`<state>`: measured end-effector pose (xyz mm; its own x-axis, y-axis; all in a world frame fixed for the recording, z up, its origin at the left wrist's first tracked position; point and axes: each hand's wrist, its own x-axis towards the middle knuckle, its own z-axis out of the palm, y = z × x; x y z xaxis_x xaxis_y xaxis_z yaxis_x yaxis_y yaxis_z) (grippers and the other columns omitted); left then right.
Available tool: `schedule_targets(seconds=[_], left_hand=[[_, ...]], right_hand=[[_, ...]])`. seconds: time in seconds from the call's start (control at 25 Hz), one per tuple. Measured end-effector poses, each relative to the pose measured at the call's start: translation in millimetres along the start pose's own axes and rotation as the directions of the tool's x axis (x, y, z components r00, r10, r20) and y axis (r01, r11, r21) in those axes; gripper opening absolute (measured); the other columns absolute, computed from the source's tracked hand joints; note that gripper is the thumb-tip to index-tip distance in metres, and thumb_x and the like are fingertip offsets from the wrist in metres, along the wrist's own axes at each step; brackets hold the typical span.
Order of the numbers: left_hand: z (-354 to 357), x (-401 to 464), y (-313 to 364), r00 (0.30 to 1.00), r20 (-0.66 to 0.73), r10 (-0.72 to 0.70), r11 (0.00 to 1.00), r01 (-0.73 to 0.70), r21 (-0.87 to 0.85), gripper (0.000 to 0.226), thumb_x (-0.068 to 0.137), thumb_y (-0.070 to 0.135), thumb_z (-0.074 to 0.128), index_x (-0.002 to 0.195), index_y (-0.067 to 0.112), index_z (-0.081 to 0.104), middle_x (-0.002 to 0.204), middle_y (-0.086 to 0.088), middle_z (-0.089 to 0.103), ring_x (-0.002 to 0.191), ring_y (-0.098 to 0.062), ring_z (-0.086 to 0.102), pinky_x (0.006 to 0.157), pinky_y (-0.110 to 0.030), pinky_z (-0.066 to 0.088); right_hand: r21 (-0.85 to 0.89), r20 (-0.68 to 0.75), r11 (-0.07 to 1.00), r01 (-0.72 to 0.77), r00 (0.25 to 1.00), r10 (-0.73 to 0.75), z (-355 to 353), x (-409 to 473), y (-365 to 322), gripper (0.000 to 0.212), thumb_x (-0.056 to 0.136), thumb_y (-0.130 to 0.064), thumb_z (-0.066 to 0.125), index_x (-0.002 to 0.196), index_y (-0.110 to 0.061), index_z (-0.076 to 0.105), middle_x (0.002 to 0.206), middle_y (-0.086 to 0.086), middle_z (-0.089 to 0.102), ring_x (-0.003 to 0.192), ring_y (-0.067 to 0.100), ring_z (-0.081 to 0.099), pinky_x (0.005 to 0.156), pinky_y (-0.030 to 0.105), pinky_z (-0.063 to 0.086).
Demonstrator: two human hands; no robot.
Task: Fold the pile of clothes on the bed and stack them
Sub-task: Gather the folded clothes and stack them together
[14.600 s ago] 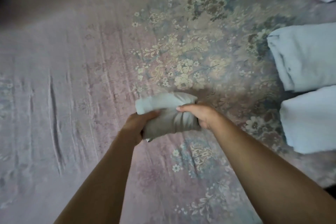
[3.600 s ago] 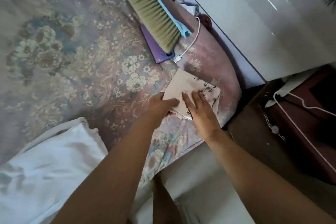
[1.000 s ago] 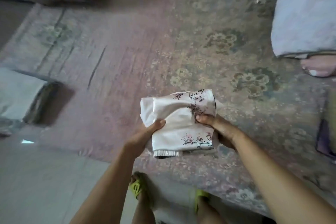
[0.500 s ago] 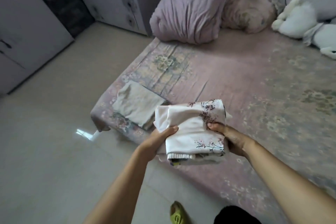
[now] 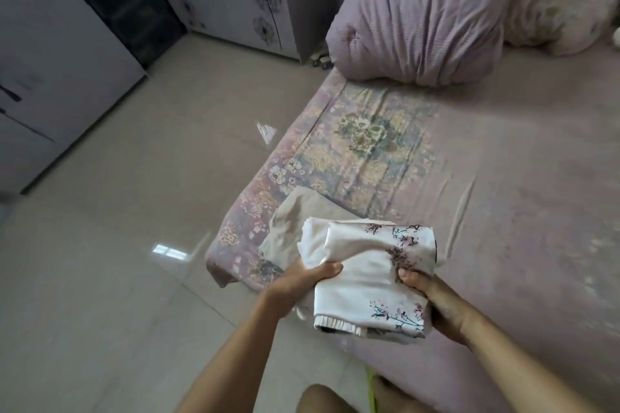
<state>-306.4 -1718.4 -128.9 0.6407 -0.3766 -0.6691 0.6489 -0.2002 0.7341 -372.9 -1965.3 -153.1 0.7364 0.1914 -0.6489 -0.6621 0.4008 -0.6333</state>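
Low in the frame's centre, the left hand [image 5: 303,282] and right hand [image 5: 436,300] both grasp a folded white floral-print garment [image 5: 369,278] above a folded beige cloth [image 5: 295,221] on the bed [image 5: 503,178].

Soft, dim daylight fills the room, leaving colours muted and shadows faint. Bright window reflections glare on the glossy floor tiles [image 5: 265,131], with a second patch nearer the bed corner. Wide-angle distortion bends the wardrobe [image 5: 60,43] lines at the left edge. Slight motion blur softens the bedspread [image 5: 503,178] and far corners.
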Motion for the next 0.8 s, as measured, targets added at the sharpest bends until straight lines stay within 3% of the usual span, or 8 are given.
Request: schedule_targets(seconds=[0.16,0.28,0.4,0.52,0.56,0.64,0.72,0.8], left_hand=[[-73.8,78.4,34.0,0.993,0.113,-0.032,0.982,0.01,0.187,0.074,0.054,0.045,0.085,0.118,0.018,0.061,0.11,-0.004,0.071,0.103,-0.023,0.067,0.095,-0.043,0.05],[-119.4,159.1,26.1,0.989,0.143,-0.049,0.937,-0.005,0.35,0.092,0.047,0.058,0.087,0.124,0.019,0.056,0.117,-0.005,0.067,0.109,-0.023,0.064,0.096,-0.047,0.049],[-130.2,205.2,-4.1,0.99,-0.139,-0.025,0.729,0.113,0.675,0.123,0.057,0.06,0.081,0.148,0.008,0.017,0.149,-0.015,0.033,0.136,-0.03,0.034,0.111,-0.05,0.029],[-121.2,194.0,-20.7,0.95,-0.182,0.254,0.511,0.028,0.859,0.112,0.079,0.056,0.064,0.15,0.005,-0.007,0.158,-0.016,0.002,0.146,-0.027,0.003,0.118,-0.048,-0.002],[-117.8,183.3,-17.0,0.894,-0.06,0.444,0.344,-0.108,0.933,0.1,0.084,0.054,0.056,0.15,0.006,-0.002,0.158,-0.017,0.005,0.146,-0.027,0.002,0.116,-0.046,-0.005],[-107.7,167.7,-13.2,0.651,0.316,0.69,-0.053,-0.39,0.919,0.074,0.088,0.041,0.043,0.148,0.006,0.018,0.154,-0.018,0.022,0.144,-0.029,0.013,0.115,-0.051,0.005],[-91.3,165.4,-12.8,0.512,0.529,0.677,-0.213,-0.551,0.807,0.063,0.087,0.029,0.037,0.145,0.006,0.029,0.152,-0.016,0.028,0.143,-0.03,0.019,0.115,-0.052,0.011],[-82.5,180.5,-24.3,0.515,0.585,0.627,-0.278,-0.553,0.785,0.059,0.089,0.027,0.032,0.144,0.008,0.036,0.151,-0.012,0.032,0.144,-0.025,0.019,0.116,-0.048,0.013]], right_hand=[[0.189,-0.127,0.982,0.017,0.992,0.008,29.9,72.8,23.1,0.102,0.032,-0.044,0.094,0.12,-0.007,0.059,0.115,0.019,0.066,0.104,0.033,0.064,0.083,0.043,0.056],[0.208,-0.297,0.978,0.028,0.954,0.036,45.7,137.5,48.5,0.077,0.047,-0.038,0.09,0.113,-0.01,0.062,0.106,0.017,0.07,0.091,0.026,0.069,0.079,0.038,0.057],[0.0,-0.65,0.991,0.136,0.753,-0.103,55.1,194.8,76.6,0.027,0.074,-0.023,0.081,0.093,-0.013,0.065,0.092,0.008,0.073,0.072,0.013,0.069,0.068,0.031,0.054],[-0.309,-0.796,0.951,0.032,0.539,-0.276,62.6,211.1,97.4,0.067,0.073,-0.052,0.075,0.124,-0.013,0.056,0.122,0.012,0.063,0.116,0.025,0.058,0.102,0.038,0.043],[-0.437,-0.811,0.897,-0.064,0.46,-0.362,67.1,206.2,99.8,0.081,0.079,-0.049,0.071,0.14,-0.004,0.04,0.141,0.019,0.045,0.133,0.03,0.04,0.114,0.031,0.026],[-0.763,-0.637,0.633,-0.13,0.314,-0.704,82.9,188.6,90.2,0.07,0.092,-0.032,0.056,0.145,0.003,0.028,0.151,0.024,0.025,0.141,0.031,0.021,0.117,0.024,0.011],[-0.938,-0.347,0.323,-0.13,0.272,-0.898,105.2,183.2,77.1,0.05,0.092,-0.017,0.044,0.138,0.001,0.043,0.147,0.024,0.034,0.139,0.033,0.028,0.116,0.037,0.02],[-0.953,-0.28,0.211,-0.218,0.358,-0.891,109.8,205.5,79.6,0.047,0.09,-0.018,0.04,0.132,-0.004,0.053,0.145,0.017,0.041,0.136,0.033,0.034,0.113,0.044,0.023]])
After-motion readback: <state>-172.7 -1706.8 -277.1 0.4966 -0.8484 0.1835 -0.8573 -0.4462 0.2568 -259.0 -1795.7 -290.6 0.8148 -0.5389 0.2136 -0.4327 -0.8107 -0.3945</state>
